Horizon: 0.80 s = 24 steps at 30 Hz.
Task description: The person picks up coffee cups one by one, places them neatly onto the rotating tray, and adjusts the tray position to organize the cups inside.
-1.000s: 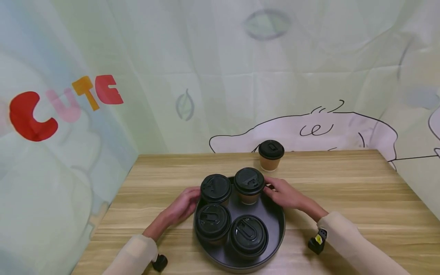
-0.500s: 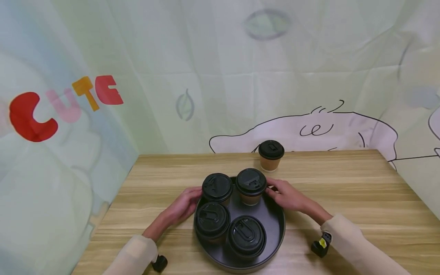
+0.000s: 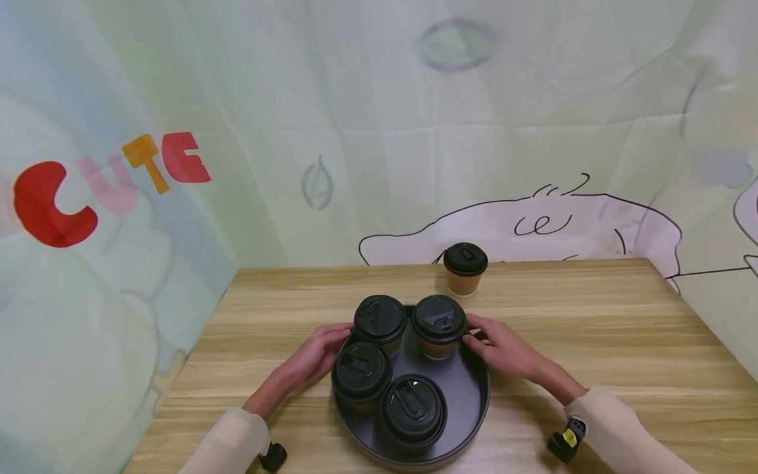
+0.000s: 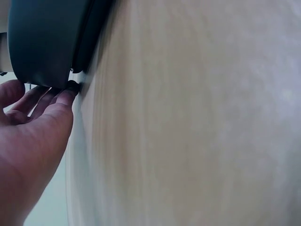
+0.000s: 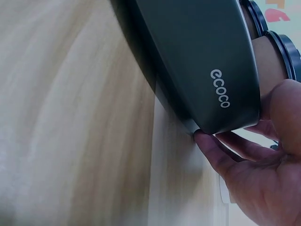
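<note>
A round black tray (image 3: 458, 421) bears several brown paper cups with black lids. Two of these, a left cup (image 3: 380, 319) and a right cup (image 3: 439, 319), stand at its far side; a third cup (image 3: 362, 372) and a front cup (image 3: 413, 409) are nearer. My left hand (image 3: 316, 355) grips the tray's far left wall, fingers at its outer side. My right hand (image 3: 503, 349) holds the far right wall beside the right cup, its fingertips at the tray's lower edge. In the right wrist view the tray's wall (image 5: 202, 61) carries white "ecoco" lettering.
One more lidded paper cup (image 3: 464, 268) stands behind the tray, near the far edge of the wooden table (image 3: 592, 316). A printed curtain (image 3: 379, 131) hangs behind the table and along its left side.
The tray has turned clockwise with its cups: the far cups have shifted right, the near ones left. My right hand has moved right and slightly nearer; my left hand has hardly moved.
</note>
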Each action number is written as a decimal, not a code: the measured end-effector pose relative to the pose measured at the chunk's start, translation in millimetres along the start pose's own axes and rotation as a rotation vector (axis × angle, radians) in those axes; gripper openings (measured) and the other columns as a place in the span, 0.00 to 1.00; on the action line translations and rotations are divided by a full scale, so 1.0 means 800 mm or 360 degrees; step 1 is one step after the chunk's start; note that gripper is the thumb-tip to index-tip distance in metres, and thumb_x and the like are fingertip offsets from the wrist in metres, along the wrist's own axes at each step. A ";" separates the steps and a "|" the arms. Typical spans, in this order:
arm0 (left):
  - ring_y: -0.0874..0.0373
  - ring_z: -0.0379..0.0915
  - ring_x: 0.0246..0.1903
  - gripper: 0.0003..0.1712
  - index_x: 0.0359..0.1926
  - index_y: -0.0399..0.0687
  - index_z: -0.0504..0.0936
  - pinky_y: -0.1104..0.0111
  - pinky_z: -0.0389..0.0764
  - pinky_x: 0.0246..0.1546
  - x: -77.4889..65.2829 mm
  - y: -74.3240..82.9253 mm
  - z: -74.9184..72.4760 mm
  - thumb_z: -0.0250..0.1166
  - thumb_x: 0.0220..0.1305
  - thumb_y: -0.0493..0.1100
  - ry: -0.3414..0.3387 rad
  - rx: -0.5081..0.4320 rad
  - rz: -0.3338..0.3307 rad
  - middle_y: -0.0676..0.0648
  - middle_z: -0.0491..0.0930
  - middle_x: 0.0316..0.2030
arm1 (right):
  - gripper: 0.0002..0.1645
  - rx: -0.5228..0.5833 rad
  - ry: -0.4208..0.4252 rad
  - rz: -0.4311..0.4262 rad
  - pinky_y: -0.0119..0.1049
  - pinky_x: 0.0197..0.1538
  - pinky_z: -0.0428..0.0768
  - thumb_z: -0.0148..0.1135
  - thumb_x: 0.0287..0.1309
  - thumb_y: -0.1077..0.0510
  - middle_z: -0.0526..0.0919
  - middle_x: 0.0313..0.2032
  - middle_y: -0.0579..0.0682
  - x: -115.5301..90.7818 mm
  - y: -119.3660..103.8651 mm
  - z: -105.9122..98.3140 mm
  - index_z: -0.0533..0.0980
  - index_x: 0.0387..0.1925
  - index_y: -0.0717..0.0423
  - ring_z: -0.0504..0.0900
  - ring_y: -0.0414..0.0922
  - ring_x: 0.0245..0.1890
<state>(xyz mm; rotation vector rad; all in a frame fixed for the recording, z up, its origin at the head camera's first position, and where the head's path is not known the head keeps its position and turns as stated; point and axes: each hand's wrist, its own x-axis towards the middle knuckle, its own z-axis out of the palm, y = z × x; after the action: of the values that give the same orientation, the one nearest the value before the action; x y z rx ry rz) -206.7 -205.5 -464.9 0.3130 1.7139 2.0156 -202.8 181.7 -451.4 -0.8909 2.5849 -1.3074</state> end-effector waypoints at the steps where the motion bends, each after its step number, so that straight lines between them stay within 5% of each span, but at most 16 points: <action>1: 0.62 0.73 0.60 0.31 0.74 0.17 0.54 0.68 0.75 0.63 0.000 0.000 0.000 0.45 0.81 0.36 0.0004 0.0000 -0.0005 0.30 0.67 0.70 | 0.21 0.0002 0.0006 -0.0001 0.48 0.56 0.84 0.54 0.76 0.64 0.82 0.59 0.57 -0.002 0.000 0.001 0.74 0.67 0.61 0.83 0.54 0.56; 24: 0.60 0.76 0.61 0.32 0.77 0.22 0.51 0.64 0.76 0.63 -0.001 -0.001 -0.004 0.45 0.83 0.39 -0.0112 -0.0104 -0.0021 0.31 0.62 0.74 | 0.27 0.0162 0.0085 0.0174 0.46 0.55 0.84 0.56 0.77 0.60 0.79 0.62 0.61 -0.037 -0.007 0.011 0.69 0.72 0.58 0.84 0.56 0.55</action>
<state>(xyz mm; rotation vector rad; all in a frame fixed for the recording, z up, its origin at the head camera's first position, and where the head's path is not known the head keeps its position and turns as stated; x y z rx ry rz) -207.6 -208.7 -466.0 0.3456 1.6005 2.0221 -173.2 189.1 -457.0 -0.6971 2.5392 -1.4358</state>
